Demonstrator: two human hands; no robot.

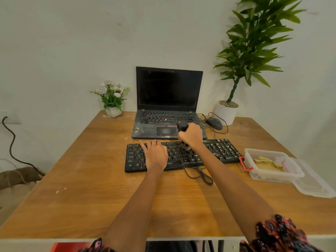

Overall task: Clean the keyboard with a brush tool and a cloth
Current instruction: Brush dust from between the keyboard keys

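**deskguy:** Black keyboard (pixel 183 155) is lying crossways on the desk (pixel 81 179), long axis running left to right, right in front of the laptop (pixel 169 104). So any sweep is going along the rows, sideways, not toward or away from the body.

**crumbs42:** And who's doing what?

**deskguy:** Right hand (pixel 191 136) is fisted tight around the brush (pixel 182 126), a dark stubby handle standing nearly upright. Its lower end is pressing down on the keys about mid-board. I can't really make out the bristles, they're blurred under the fist. Left hand (pixel 155 154) is lying flat, fingers spread, holding nothing, just pinning the left half of the board.

**crumbs42:** Which way is it heading next, you reckon?

**deskguy:** Guessing here, but the unbrushed-looking speckly part is sitting to the right of the brush, out toward the numpad end, so the right hand is the nearer one for that stretch. The left part is under the other palm anyway, so that hand is needing to shift before the brush gets there.

**crumbs42:** Cloth anywhere?

**deskguy:** Not seeing one. Just a clear tub (pixel 272 166) with its lid off just beside the board's right end, a mouse (pixel 214 123) behind it, and the cable (pixel 200 174) looping off the front edge.
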